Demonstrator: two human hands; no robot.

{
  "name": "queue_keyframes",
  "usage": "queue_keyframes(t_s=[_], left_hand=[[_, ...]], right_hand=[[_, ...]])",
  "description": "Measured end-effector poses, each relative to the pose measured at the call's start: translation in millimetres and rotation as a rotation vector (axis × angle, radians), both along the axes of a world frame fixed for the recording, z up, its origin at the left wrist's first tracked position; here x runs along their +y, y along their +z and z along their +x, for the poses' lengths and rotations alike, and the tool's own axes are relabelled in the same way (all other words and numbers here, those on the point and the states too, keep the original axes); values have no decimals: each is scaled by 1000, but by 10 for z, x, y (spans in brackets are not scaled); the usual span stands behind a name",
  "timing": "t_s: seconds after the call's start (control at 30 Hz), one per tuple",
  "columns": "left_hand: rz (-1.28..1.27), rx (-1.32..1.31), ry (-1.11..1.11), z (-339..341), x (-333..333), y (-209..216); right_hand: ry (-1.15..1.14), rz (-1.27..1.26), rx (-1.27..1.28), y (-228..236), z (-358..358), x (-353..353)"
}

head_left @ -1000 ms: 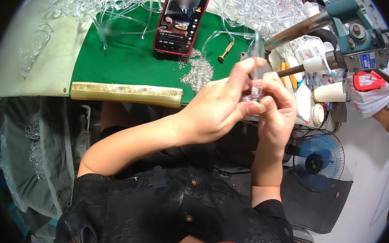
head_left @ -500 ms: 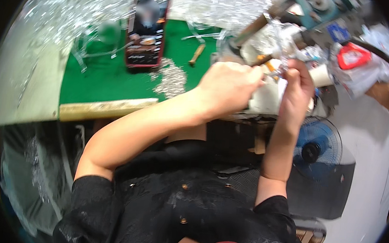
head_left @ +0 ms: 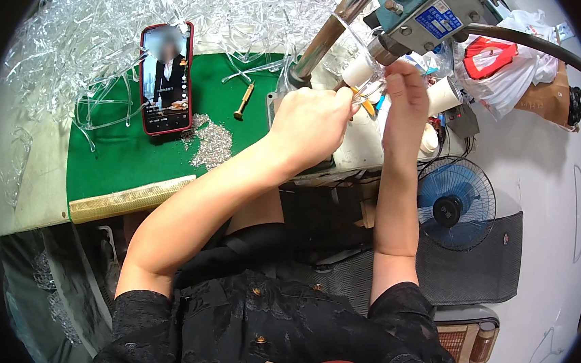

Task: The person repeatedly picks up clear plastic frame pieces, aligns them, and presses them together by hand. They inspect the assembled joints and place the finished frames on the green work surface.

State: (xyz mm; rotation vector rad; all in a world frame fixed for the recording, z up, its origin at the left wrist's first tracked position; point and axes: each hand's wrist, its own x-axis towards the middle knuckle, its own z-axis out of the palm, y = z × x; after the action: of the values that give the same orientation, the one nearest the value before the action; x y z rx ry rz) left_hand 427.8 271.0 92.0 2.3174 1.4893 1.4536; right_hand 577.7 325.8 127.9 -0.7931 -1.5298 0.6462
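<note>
My left hand [head_left: 312, 125] is closed, with its thumb and fingers pinching a clear plastic eyeglass frame [head_left: 367, 90]. Opposite it, my right hand [head_left: 406, 102] has curled fingers at the other side of the same clear piece, whose outline is partly lost against the clutter. Both hands are raised in front of a teal bench press [head_left: 412, 17], the right fingertips just beneath its metal head. Left of my left wrist, a heap of tiny metal parts [head_left: 213, 145] lies on a green mat [head_left: 117, 175]. A small brass-coloured hand tool [head_left: 244, 101] rests beyond the heap.
Many clear eyeglass frames [head_left: 112, 17] are piled across the back. A red-cased phone [head_left: 167, 79] stands on the mat, near a wooden edge strip [head_left: 132, 200]. At right are white rolls [head_left: 444, 96], plastic bags [head_left: 511, 62] and, lower down, a blue fan [head_left: 456, 205].
The view has swung and become sharp, and the phone and press now appear further left. Both hands remain together at the clear frame, close to the press.
</note>
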Motion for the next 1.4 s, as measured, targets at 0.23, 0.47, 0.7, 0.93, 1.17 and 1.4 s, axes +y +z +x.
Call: queue_keyframes(t_s=[0.23,0.47,0.7,0.93,1.17,1.4], left_hand=[[4,-51,4,11,-9,10],[1,-114,-13,141,-40,-11],[-20,-37,20,-53,-20,-41],[-108,-628,-308,-1492,-1503,-420],[-88,-956,452,-3354,-3631,-403],[34,-1437,520,-4454,-3153,-911]], right_hand=[[289,354,312,1460,126,-76],[281,714,428,684,51,-146],[133,515,302,1192,-11,-168],[-89,338,170,-388,-128,-454],[-115,43,-26,-1100,-7,-725],[94,215,-124,-899,-589,-804]])
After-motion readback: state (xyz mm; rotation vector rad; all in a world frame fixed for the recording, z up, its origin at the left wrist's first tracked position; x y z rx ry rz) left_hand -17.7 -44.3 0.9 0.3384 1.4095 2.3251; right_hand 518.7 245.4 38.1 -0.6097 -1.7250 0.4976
